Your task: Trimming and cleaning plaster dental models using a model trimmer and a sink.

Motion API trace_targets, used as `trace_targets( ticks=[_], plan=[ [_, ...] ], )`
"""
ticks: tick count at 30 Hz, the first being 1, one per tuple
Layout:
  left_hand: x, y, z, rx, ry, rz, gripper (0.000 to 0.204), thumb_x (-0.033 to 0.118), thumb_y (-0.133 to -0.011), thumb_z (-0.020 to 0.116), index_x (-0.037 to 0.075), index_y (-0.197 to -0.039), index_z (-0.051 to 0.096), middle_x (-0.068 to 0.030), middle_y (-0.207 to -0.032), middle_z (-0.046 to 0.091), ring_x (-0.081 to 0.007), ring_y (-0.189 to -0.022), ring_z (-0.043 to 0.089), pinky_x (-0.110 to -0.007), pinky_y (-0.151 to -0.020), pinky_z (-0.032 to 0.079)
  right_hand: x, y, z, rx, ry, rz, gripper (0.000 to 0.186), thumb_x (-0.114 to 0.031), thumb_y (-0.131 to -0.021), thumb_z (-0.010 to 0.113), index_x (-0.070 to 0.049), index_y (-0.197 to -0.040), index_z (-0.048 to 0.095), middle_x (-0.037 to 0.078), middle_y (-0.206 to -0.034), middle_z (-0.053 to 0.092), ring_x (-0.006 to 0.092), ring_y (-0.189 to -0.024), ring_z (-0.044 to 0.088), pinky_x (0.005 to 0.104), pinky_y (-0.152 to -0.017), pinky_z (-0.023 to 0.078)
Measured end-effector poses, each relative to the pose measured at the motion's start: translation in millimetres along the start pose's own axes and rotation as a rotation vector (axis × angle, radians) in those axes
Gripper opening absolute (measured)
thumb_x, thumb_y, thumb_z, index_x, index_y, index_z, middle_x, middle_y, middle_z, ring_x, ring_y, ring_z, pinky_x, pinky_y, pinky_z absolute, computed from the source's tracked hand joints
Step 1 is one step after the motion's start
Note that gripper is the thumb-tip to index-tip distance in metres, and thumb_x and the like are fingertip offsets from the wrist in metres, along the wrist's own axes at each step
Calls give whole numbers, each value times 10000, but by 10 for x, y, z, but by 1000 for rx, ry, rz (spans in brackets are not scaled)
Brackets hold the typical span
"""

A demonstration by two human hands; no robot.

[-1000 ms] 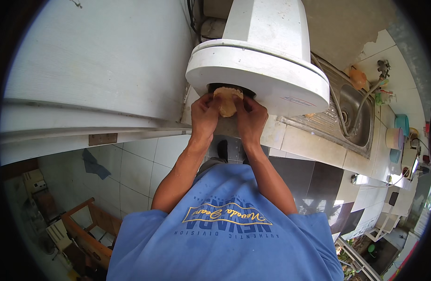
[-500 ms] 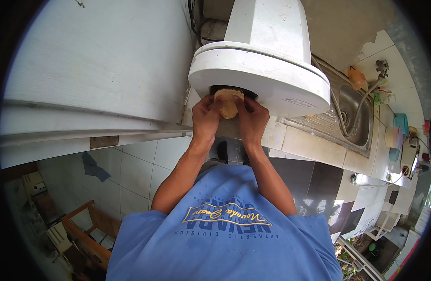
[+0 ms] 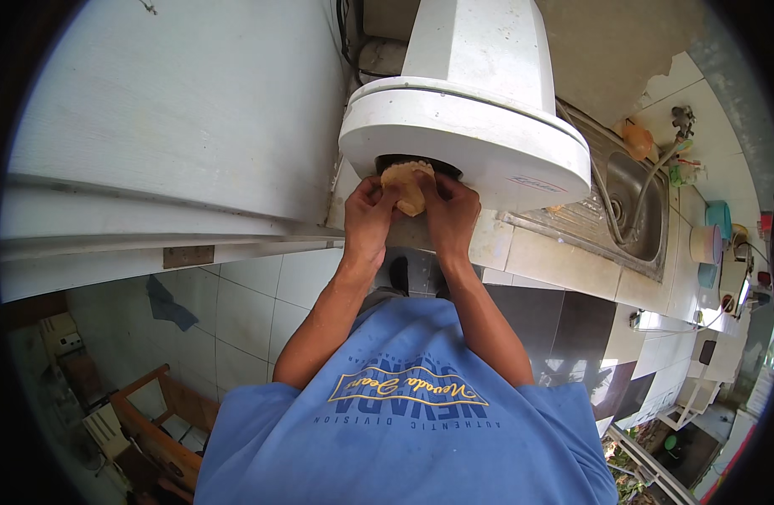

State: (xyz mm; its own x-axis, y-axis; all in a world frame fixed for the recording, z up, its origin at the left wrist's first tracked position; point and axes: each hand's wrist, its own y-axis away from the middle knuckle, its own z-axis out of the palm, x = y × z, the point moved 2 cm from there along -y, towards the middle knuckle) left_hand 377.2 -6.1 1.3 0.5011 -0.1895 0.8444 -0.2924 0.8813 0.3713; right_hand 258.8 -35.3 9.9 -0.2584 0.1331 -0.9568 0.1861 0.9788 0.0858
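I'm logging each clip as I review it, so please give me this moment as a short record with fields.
Left hand: the left hand grips the left side of a pale yellow piece
Right hand: the right hand grips its right side
Held piece: ragged upper edge; material unclear
Ahead: white machine with a dark opening just beyond the piece
Right side: metal sink
Lower left: blue-grey cloth on the tiled floor; wooden frame

Hands before machine, sink right.
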Motion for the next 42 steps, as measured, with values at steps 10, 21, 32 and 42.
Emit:
trace_targets(
  ticks=[10, 21, 32, 42],
  plan=[
    [50, -35, -13, -1, -103, 18, 269, 167, -917, 643, -70, -1044, 667, -85, -891, 695, -105, -745, 657, -230, -639, 561, 49, 36, -11, 5, 74, -172, 277, -229, -891, 625, 25, -963, 711, 169, -651, 655, 211, -538, 611, 335, -551, 470],
    [8, -67, -1, 10, -125, 35, 289, 207, -920, 649, -63, -1019, 683, -68, -870, 692, -92, -736, 642, -224, -626, 538, 58, -8, 16, 41, 80, -181, 306, -256, -887, 630, 39, -899, 711, 170, -588, 618, 212, -492, 580, 351, -524, 450],
    [5, -22, -28, -10, -106, 29, 286, 199, -930, 632, -49, -1070, 659, -73, -907, 687, -89, -765, 638, -223, -645, 533, -7, -4, -9, -27, 71, -94, 309, -261, -898, 631, 33, -948, 712, 148, -642, 654, 178, -562, 612, 329, -571, 477],
    [108, 269, -37, -125, -221, 320, 304, -2, -883, 636, -66, -1177, 591, -116, -1095, 661, -156, -988, 630, -266, -845, 529, 73, 222, -221, -219, -136, -107, 272, -133, -919, 622, 12, -1147, 655, 131, -883, 707, 147, -782, 664, 266, -721, 521]
  ],
)
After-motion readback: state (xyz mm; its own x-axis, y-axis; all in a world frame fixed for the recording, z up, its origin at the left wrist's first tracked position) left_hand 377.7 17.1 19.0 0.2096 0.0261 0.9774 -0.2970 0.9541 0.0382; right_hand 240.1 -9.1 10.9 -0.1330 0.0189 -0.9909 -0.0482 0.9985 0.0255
